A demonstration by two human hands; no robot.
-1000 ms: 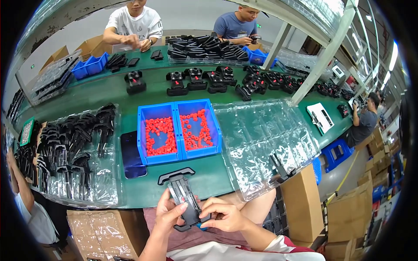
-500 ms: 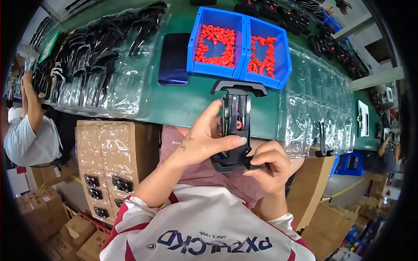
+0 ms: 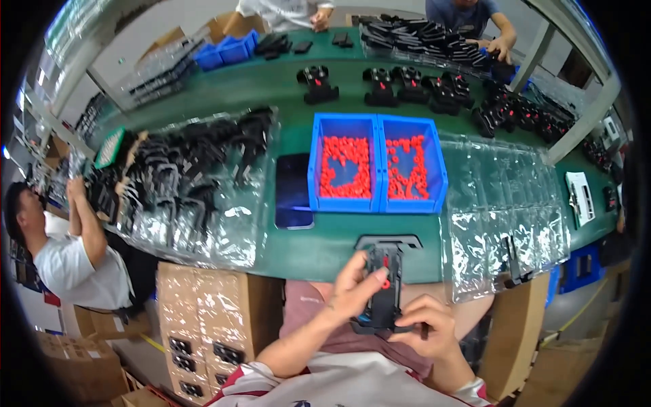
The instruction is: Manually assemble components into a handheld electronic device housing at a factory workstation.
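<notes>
Black plastic made up the clamp-like holder [image 3: 384,281] that both hands gripped just off the near edge of the green worktop [image 3: 325,247], above the person's lap. The left hand [image 3: 354,288] had its fingers clenched round the holder's left side, thumb pressed near a small red part on its face; the right hand [image 3: 427,329] had its fingers closed on the holder's lower end. Bare green worktop lay between the holder and two blue bins [image 3: 376,163] of red pieces beyond it. A dark flat tablet-shaped slab [image 3: 293,190] lay just left of the bins. Clear plastic bags [image 3: 505,217] covered the worktop to the right, and bagged black parts [image 3: 183,176] crowded the left. Brown cartons [image 3: 203,312] stood below the edge. The holder's lower end was hidden by the fingers.
</notes>
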